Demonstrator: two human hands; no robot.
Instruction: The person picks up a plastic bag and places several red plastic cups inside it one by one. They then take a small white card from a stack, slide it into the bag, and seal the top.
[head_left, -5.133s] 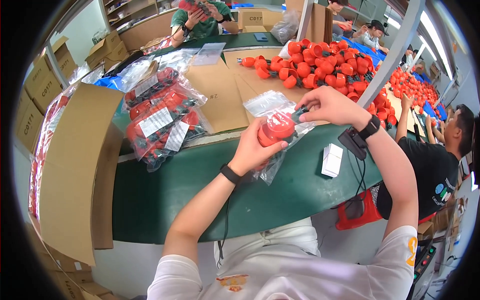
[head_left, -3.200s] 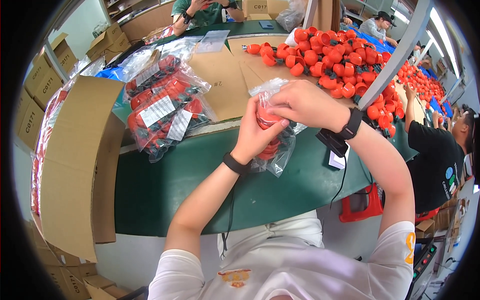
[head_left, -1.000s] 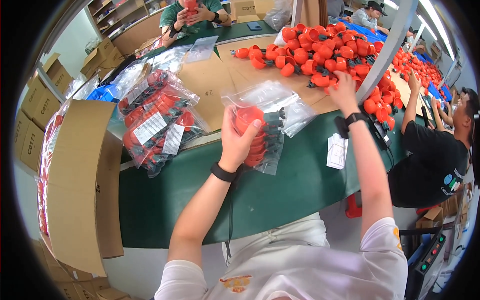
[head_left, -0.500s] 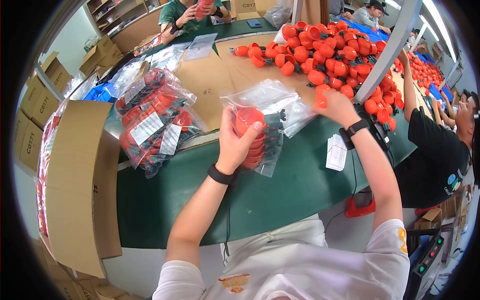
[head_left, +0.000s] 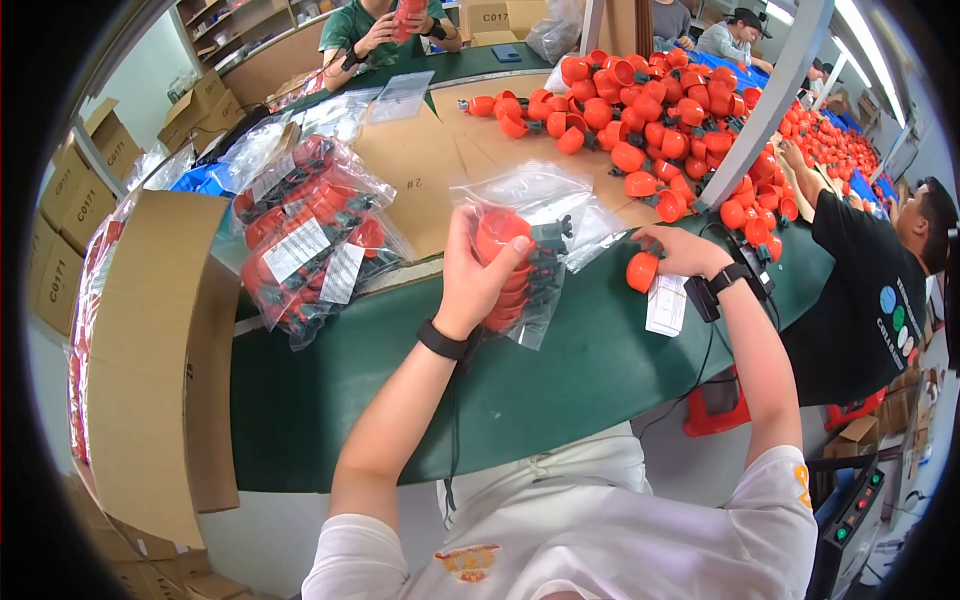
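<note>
My left hand (head_left: 482, 272) is closed round a clear plastic bag (head_left: 541, 325) with a stack of red cups (head_left: 505, 235) in it. Dark green fittings (head_left: 550, 245) stick out along the stack's right side. The thumb presses on the upper cups. Over the table's right part, my right hand (head_left: 682, 252) grips a single red cup (head_left: 642, 272) that hangs beneath the fingers. Just under that hand lies a bundle of white paper slips (head_left: 664, 308). Beyond it rises a large heap of red cups (head_left: 640, 120) with dark fittings.
Filled bags of red cups (head_left: 310, 240) lie to the left, beside an open cardboard box (head_left: 145, 350). Flat clear bags (head_left: 402, 95) lie farther back. A grey post (head_left: 765, 110) stands at the right. Co-workers sit across the table and on the right (head_left: 870, 290).
My right hand has come away from the heap toward me, with a red cup in its fingers. My left hand has hardly moved. The co-worker at the right has shifted posture.
</note>
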